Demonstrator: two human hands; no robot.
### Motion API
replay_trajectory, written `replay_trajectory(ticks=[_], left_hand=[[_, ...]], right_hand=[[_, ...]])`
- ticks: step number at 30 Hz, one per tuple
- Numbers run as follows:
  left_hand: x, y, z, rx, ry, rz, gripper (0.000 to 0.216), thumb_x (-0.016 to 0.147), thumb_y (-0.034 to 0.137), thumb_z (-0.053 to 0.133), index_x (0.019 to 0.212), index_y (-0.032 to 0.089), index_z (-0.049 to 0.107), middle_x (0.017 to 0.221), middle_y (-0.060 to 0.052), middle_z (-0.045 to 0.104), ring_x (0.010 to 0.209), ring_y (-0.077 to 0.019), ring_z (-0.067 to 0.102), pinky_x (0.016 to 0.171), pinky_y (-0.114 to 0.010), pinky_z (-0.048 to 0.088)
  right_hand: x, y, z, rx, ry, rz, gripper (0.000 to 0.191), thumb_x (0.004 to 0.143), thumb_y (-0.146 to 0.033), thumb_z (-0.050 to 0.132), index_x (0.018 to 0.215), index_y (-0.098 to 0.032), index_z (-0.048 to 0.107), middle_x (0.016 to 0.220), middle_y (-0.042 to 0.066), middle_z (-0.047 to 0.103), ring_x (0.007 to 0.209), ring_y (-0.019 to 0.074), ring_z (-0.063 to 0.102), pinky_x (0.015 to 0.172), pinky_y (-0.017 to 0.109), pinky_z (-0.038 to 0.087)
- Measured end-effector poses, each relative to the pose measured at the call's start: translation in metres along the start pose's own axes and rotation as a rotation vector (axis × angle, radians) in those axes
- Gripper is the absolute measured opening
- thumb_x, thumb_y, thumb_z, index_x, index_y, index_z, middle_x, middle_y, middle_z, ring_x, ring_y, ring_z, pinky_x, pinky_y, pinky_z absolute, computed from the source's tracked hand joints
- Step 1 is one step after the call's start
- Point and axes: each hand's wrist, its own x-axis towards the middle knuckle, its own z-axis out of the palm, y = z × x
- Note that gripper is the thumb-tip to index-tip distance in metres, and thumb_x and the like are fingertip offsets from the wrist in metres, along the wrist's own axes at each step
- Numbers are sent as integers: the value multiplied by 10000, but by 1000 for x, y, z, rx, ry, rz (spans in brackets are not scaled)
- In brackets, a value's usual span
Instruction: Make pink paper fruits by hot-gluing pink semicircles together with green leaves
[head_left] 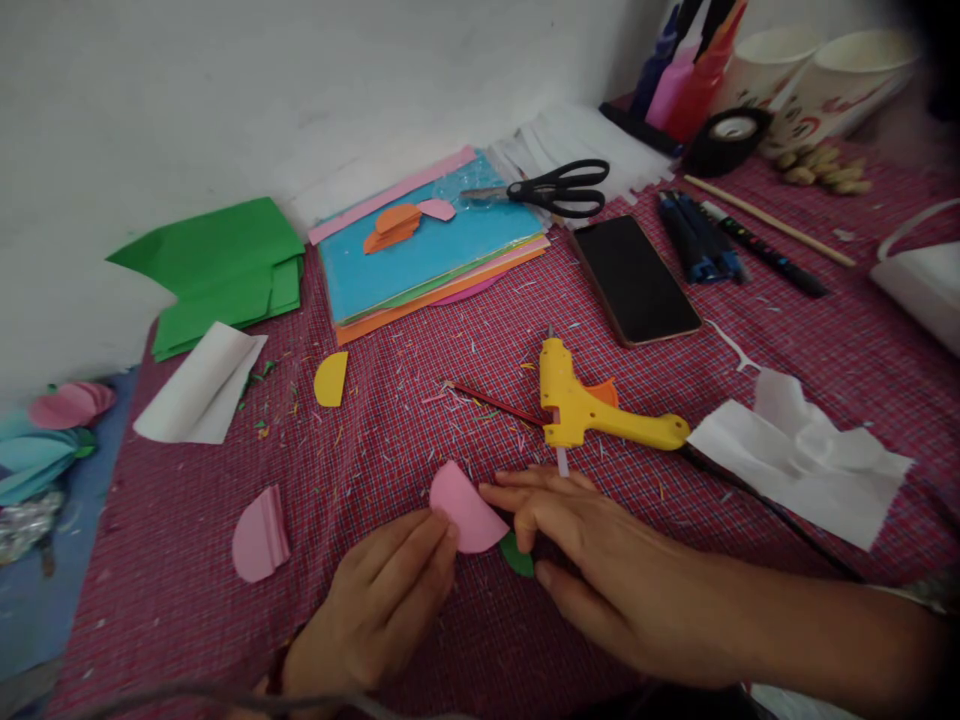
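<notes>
A folded pink paper half-circle (469, 510) lies at the front middle of the table, with its straight edge facing up and to the right. My left hand (382, 590) is closed, its fingertips pinching the rounded left side of that piece. On the other side, my right hand (592, 560) has its fingers stretched out, the fingertips touching or nearly touching the straight edge. A small green paper piece (517, 555) shows under the pink one, close to my right thumb. Farther left is a stack of folded pink half-circles (259, 535), and above it a yellow half-circle (330, 380).
A yellow glue gun (570, 395) lies just beyond my right hand, its cord running right, beside a thin dark red stick (495, 403). Behind are coloured paper sheets (420, 260), scissors (559, 188) and a phone (636, 280). Crumpled white paper (802, 460) is at right.
</notes>
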Motion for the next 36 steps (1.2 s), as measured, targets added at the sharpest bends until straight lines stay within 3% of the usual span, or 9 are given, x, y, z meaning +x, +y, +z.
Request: replay_trajectory(ticks=[22, 29, 32, 36], left_hand=[[0, -6, 2, 7, -28, 24, 183, 849, 44, 575, 1009, 81, 657, 958, -97, 695, 894, -203, 646, 764, -327, 561], [2, -8, -1, 2, -75, 25, 202, 846, 37, 565, 1030, 87, 631, 991, -99, 685, 901, -201, 640, 778, -333, 574], [1, -8, 0, 2, -63, 16, 206, 838, 40, 578, 1032, 91, 628, 993, -95, 684, 908, -203, 643, 788, -334, 578], [4, -8, 0, 18, -53, 19, 163, 867, 73, 560, 1011, 107, 630, 968, -72, 691, 892, -181, 648, 782, -314, 585]], right_hand=[[5, 2, -2, -16, -40, -38, 216, 833, -56, 449, 993, -189, 507, 1386, 99, 522, 1345, 183, 385, 1118, 410, 319], [7, 2, -2, 4, -7, -50, 312, 810, -8, 452, 1049, -191, 535, 1363, 93, 548, 1311, 186, 429, 1098, 434, 351], [7, 8, 0, -2, 15, -98, 363, 829, 2, 451, 1130, -174, 553, 1300, 90, 597, 1260, 165, 483, 1106, 400, 342], [9, 14, 3, -52, 62, -111, 246, 896, -81, 486, 1098, -171, 594, 1124, 72, 672, 1114, 174, 575, 1034, 384, 405]])
